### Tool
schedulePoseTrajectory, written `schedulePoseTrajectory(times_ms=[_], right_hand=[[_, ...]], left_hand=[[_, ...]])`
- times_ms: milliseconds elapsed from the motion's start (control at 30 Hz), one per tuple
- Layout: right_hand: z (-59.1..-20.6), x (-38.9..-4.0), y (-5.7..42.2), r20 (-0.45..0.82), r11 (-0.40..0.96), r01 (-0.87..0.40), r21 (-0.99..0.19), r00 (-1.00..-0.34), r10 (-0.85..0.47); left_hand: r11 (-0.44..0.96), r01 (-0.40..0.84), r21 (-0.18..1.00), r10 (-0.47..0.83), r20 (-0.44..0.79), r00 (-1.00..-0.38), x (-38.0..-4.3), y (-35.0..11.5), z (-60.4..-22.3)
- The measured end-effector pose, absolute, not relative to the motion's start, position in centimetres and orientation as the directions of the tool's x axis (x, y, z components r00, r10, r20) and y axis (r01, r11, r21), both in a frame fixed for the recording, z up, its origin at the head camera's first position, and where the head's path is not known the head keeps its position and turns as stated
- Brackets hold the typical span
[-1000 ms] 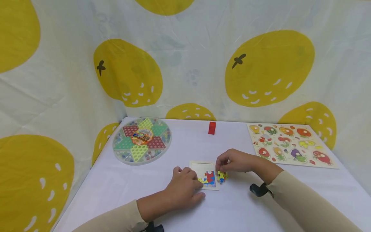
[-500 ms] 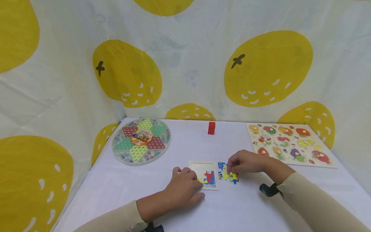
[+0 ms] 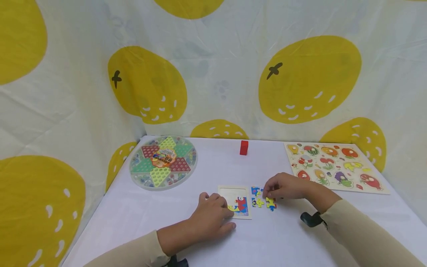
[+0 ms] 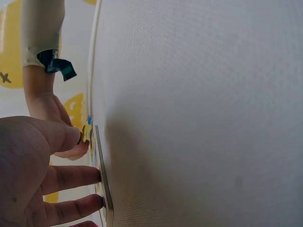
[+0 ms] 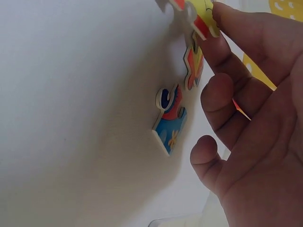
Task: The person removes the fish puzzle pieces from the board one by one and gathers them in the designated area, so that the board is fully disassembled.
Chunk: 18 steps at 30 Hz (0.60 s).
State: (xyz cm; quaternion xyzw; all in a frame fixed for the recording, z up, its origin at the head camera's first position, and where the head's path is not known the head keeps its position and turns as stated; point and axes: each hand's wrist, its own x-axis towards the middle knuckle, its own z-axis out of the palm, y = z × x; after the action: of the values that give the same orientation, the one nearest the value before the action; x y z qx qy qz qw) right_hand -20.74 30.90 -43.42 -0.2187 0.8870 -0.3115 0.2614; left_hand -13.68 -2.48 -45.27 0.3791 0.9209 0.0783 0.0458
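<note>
A small square wooden puzzle tray (image 3: 233, 191) lies on the white table, with red, yellow and blue pieces fitted along its lower part. My left hand (image 3: 213, 215) rests on its left side; the left wrist view shows extended fingers (image 4: 71, 177) touching the tray's edge. To the right, my right hand (image 3: 283, 186) pinches a yellow and red jigsaw piece (image 5: 204, 19) between thumb and forefinger, while its other fingers curl loosely. Beside that hand lie loose jigsaw pieces, including a blue and red one (image 5: 171, 127) and a red and yellow one (image 5: 193, 66).
A round Chinese checkers board (image 3: 163, 163) lies at the back left. One red block (image 3: 244, 147) stands at the back middle. At the back right is a fruit peg puzzle board (image 3: 337, 167). Behind the table hangs a fruit-printed curtain (image 3: 220, 74).
My right hand has moved right, away from the tray's edge, with the jigsaw piece, and the loose pieces it covered now show. My left hand has stayed on the tray.
</note>
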Motion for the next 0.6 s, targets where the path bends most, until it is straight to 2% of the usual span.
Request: schedulePoseTrajectory(times_ms=[600], right_hand=[[-43.4, -20.6, 30.2, -0.304, 0.714, -0.191, -0.674, -0.809, -0.503]], left_hand=[[0.708, 0.687, 0.165, 0.696, 0.000, -0.718, -13.8, -2.1, -45.5]])
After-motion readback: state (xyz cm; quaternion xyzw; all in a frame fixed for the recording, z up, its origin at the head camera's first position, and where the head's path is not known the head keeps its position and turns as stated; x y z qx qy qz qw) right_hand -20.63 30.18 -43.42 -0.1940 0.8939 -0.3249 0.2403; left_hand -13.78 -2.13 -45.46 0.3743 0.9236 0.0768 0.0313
